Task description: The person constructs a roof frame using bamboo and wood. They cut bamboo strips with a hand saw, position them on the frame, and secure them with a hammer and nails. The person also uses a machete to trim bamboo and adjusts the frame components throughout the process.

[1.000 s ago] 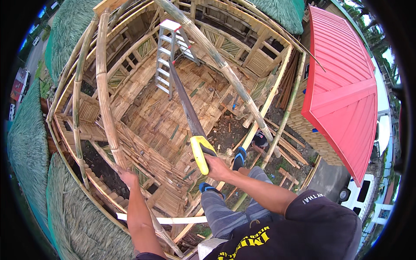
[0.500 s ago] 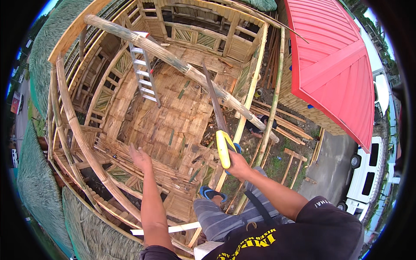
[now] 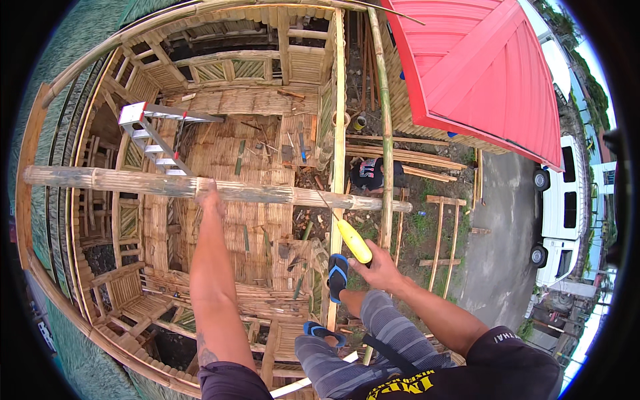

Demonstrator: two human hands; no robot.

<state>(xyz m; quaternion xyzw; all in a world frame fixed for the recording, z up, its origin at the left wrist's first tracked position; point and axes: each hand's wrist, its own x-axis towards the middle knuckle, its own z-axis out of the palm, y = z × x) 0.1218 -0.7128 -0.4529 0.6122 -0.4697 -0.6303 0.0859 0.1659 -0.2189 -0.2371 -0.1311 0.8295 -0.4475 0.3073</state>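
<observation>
A thick bamboo pole [image 3: 257, 191] spans crosswise in front of me, high above the hut's floor. My left hand [image 3: 209, 199] grips it left of its middle, the fingers partly hidden against the pole. In my right hand [image 3: 379, 268] is a handsaw with a yellow handle [image 3: 353, 241]. Seen almost edge-on, its thin dark blade points up and left across the pole's right part; whether it touches the pole I cannot tell. Below the saw, my feet in blue-strapped flip-flops [image 3: 338, 272] are by a long pale beam [image 3: 338, 100].
An aluminium stepladder [image 3: 157, 143] stands inside the bamboo frame, behind the pole. A person in a dark shirt [image 3: 368, 175] is down on the ground beyond the beam. A red roof [image 3: 477, 73] rises at the far right, with a white vehicle [image 3: 561, 213] parked beyond the pavement.
My view has turned, so the pole now lies nearly level. The left hand went from open in the air to the pole. The saw has swung from upright to tilted, its blade lower.
</observation>
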